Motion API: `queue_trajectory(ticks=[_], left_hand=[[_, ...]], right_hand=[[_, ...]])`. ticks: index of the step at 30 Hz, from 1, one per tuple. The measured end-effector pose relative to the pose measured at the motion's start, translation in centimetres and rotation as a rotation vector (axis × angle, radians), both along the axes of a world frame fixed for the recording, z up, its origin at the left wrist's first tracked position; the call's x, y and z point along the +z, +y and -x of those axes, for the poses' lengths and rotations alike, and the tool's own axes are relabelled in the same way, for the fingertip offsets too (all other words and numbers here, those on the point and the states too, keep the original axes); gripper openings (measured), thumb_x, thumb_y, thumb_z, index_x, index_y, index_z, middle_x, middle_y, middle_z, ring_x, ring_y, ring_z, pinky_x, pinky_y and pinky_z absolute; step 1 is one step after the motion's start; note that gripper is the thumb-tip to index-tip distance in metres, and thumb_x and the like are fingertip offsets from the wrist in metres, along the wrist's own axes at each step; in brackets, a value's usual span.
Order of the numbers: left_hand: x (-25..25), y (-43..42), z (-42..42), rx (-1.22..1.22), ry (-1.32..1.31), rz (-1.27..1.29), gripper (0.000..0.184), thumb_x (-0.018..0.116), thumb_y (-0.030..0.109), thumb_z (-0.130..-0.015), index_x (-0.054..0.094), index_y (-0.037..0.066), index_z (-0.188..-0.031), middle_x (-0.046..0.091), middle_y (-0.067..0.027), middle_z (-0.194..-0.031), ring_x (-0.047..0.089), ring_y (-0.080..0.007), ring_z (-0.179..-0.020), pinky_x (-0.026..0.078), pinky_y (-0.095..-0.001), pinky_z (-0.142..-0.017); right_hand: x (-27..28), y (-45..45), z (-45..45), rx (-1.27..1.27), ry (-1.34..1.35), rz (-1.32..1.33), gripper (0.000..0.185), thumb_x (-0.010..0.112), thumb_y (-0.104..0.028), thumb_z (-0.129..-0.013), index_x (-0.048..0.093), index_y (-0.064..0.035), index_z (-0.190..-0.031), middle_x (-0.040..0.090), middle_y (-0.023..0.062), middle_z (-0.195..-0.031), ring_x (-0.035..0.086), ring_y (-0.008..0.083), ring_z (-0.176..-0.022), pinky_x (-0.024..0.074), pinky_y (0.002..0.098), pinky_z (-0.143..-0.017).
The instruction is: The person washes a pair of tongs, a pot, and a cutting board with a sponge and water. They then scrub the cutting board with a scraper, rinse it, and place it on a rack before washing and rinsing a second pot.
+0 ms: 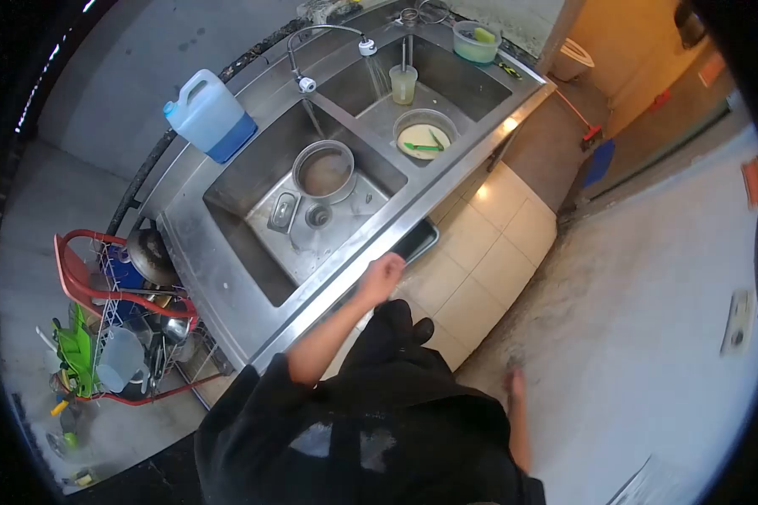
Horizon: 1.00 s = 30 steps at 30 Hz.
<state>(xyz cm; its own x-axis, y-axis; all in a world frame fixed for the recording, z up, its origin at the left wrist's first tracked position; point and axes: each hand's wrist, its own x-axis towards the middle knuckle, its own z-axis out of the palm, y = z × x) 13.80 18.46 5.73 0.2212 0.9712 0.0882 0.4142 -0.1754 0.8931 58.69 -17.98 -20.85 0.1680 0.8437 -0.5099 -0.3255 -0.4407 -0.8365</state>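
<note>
My left hand [382, 278] is over the front edge of the steel sink counter [345, 252], near a dark tray-like object [417, 241] below the edge. Its fingers look curled, but whether they hold anything is hidden. My right hand [515, 385] hangs low at my right side, blurred, its fingers unclear. In the left basin stand a round metal pot [323, 171] with murky liquid and a small rectangular metal container [284, 210]. The right basin holds a bowl [424, 135] with green utensils and a cup [403, 85].
A blue-liquid jug [210, 118] stands behind the left basin, beside a curved faucet [307, 84]. At the left is a dish rack [126, 311] with a pan and green items. A green tub [477, 42] sits at the far corner; a wall [632, 320] rises on the right.
</note>
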Motion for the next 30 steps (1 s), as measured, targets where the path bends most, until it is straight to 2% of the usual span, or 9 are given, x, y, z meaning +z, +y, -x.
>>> queue_trajectory(ticks=[1,2,6,10,17,21,23,29,30], left_hand=[[1.7,1.7,0.7,0.070,-0.009,0.058,0.011,0.051,0.010,-0.087,0.059,0.002,-0.087,0.057,-0.0072,-0.063,0.055,-0.0122,-0.059,0.044,-0.0271,-0.057],[0.6,3.1,1.4,0.197,-0.027,0.049,0.013,0.049,0.009,-0.088,0.059,0.001,-0.087,0.056,-0.0056,-0.062,0.053,-0.0116,-0.058,0.043,-0.0264,-0.057],[-2.3,9.9,3.0,0.437,-0.088,0.128,0.010,0.051,0.007,-0.087,0.059,0.000,-0.085,0.059,-0.0045,-0.068,0.052,-0.0108,-0.063,0.043,-0.0252,-0.059],[-2.7,18.1,0.1,0.578,-0.175,0.081,0.009,0.052,0.007,-0.086,0.058,0.000,-0.086,0.060,-0.0088,-0.075,0.057,-0.0168,-0.068,0.045,-0.0276,-0.062],[-1.9,28.0,-7.2,0.654,-0.150,0.029,0.015,0.056,0.004,-0.080,0.054,0.001,-0.095,0.055,-0.0128,-0.089,0.058,-0.0260,-0.077,0.047,-0.0363,-0.064],[-6.0,29.5,-8.3,0.554,0.259,-0.072,0.018,0.058,0.006,-0.075,0.053,0.001,-0.092,0.050,-0.0141,-0.089,0.052,-0.0328,-0.086,0.044,-0.0440,-0.072],[-7.6,29.8,-8.9,0.378,0.521,0.031,0.017,0.059,0.007,-0.074,0.053,0.002,-0.090,0.049,-0.0139,-0.087,0.052,-0.0316,-0.084,0.042,-0.0424,-0.072],[-3.3,30.6,-10.6,0.536,0.560,0.175,0.024,0.061,0.010,-0.075,0.057,0.004,-0.098,0.053,-0.0145,-0.090,0.053,-0.0323,-0.085,0.042,-0.0415,-0.072],[-2.4,31.8,-11.4,0.627,0.540,0.126,0.028,0.062,0.011,-0.075,0.056,0.004,-0.102,0.055,-0.0160,-0.093,0.054,-0.0338,-0.088,0.042,-0.0429,-0.073]], right_hand=[[7.0,7.5,-1.3,-0.152,-0.451,0.480,0.033,0.047,-0.041,-0.090,0.055,-0.0092,-0.095,0.059,0.0062,-0.082,0.055,0.0168,-0.072,0.0436,0.0315,-0.062],[9.4,13.3,-3.4,-0.290,-0.380,0.355,0.033,0.048,-0.041,-0.090,0.052,-0.0109,-0.078,0.056,0.0037,-0.073,0.053,0.0160,-0.063,0.0400,0.0300,-0.054],[20.8,35.9,-3.9,-0.347,-0.527,0.237,0.027,0.052,-0.037,-0.089,0.056,-0.0104,-0.096,0.059,0.0040,-0.086,0.056,0.0157,-0.078,0.0429,0.0291,-0.068],[21.1,52.0,0.3,-0.003,-0.502,0.100,0.036,0.053,-0.036,-0.089,0.055,-0.0060,-0.109,0.062,0.0057,-0.100,0.058,0.0154,-0.088,0.0439,0.0282,-0.075],[25.9,67.5,13.4,0.662,-0.815,-0.322,0.022,0.060,-0.017,-0.085,0.061,0.0010,-0.098,0.064,0.0101,-0.084,0.062,0.0176,-0.077,0.0477,0.0284,-0.069],[24.4,75.7,16.3,0.733,-0.959,-0.624,0.024,0.062,-0.018,-0.084,0.062,0.0019,-0.097,0.064,0.0128,-0.081,0.062,0.0212,-0.072,0.0485,0.0301,-0.069],[20.9,79.4,17.1,0.970,-0.861,-0.290,0.031,0.065,-0.020,-0.078,0.060,0.0018,-0.101,0.063,0.0213,-0.094,0.062,0.0330,-0.088,0.0482,0.0387,-0.077],[5.1,85.4,17.0,1.498,-1.779,-0.485,0.100,0.074,-0.032,-0.066,0.018,0.0067,-0.138,0.060,0.0243,-0.104,0.060,0.0351,-0.094,0.0464,0.0439,-0.083],[6.4,87.4,17.8,1.522,-1.600,-0.334,0.100,0.072,-0.030,-0.067,0.014,0.0080,-0.139,0.060,0.0245,-0.104,0.061,0.0344,-0.094,0.0472,0.0438,-0.082]])
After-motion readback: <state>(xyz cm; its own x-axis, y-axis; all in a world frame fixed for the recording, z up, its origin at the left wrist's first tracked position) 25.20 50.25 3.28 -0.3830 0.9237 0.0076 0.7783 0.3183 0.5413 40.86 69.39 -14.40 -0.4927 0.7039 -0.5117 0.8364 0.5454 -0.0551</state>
